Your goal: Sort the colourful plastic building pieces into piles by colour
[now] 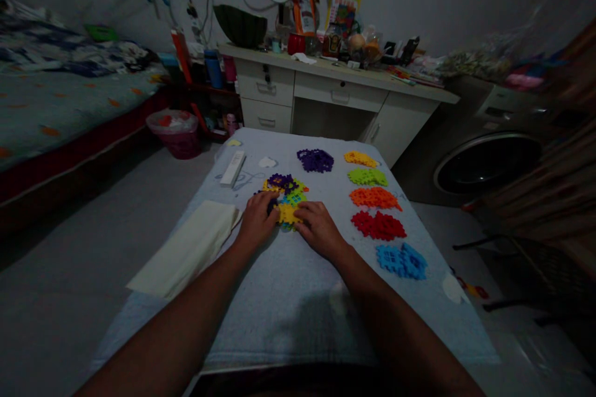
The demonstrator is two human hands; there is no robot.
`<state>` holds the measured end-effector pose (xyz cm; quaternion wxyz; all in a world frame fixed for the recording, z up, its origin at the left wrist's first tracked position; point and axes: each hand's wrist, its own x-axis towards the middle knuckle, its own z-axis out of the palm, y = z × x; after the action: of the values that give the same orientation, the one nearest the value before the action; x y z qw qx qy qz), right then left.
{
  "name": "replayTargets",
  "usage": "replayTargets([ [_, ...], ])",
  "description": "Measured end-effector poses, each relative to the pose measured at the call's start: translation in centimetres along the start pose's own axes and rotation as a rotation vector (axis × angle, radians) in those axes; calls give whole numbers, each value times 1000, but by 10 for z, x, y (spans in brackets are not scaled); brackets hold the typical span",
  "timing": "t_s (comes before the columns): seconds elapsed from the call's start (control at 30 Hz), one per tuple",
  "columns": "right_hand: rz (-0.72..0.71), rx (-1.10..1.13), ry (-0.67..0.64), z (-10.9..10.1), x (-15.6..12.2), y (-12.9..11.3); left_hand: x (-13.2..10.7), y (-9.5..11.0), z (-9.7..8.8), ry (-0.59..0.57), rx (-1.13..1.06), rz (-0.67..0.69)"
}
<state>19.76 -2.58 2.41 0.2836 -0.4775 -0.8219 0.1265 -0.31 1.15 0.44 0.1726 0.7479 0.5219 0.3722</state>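
Note:
A joined cluster of plastic snap tiles, purple, yellow, green and blue, lies in the middle of a cloth-covered table. My left hand rests on its near left edge with the fingers curled onto the tiles. My right hand presses on its near right edge, fingers together against a yellow tile. Sorted loose piles lie to the right: purple, yellow, green, orange, red and blue.
A folded cream cloth hangs over the table's left edge. A white remote-like bar lies at the far left. Beyond stand a cluttered desk, a bed, a pink bin and a washing machine.

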Motion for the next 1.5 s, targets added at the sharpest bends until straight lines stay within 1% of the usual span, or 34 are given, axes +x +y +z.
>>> replayTargets([
  [0.13,19,39,117,-3,-2,2,-1,-2,2,-1,36,5],
  [0.23,91,67,185,-9,-4,6,-1,-1,2,11,37,8],
  [0.4,219,104,237,-26,-7,18,0,-1,1,25,50,24],
  [0.5,306,104,210,-48,-10,28,1,-2,1,26,69,27],
  [0.63,376,62,89,-88,-20,45,0,-4,2,18,82,28],
  [0.7,397,54,49,-105,-28,54,0,-6,3,19,89,34],
  [0.77,425,51,28,-117,-35,62,-1,-7,4,22,95,37],
  [0.83,458,54,8,-123,-41,67,-1,-7,4,18,96,40],
  [0.93,515,30,-21,-127,-47,70,0,-7,4,12,89,40],
  [1.03,557,-56,-46,-127,-47,71,0,-6,3,18,79,34],
  [1.2,537,-259,-96,-125,-43,72,0,-5,3,28,57,33],
  [1.3,554,-340,-133,-123,-42,74,0,-5,3,28,40,32],
  [1.43,596,-365,-124,-120,-41,76,0,-5,2,43,23,7],
  [1.5,594,-360,-113,-118,-41,77,0,-4,1,39,16,-4],
])
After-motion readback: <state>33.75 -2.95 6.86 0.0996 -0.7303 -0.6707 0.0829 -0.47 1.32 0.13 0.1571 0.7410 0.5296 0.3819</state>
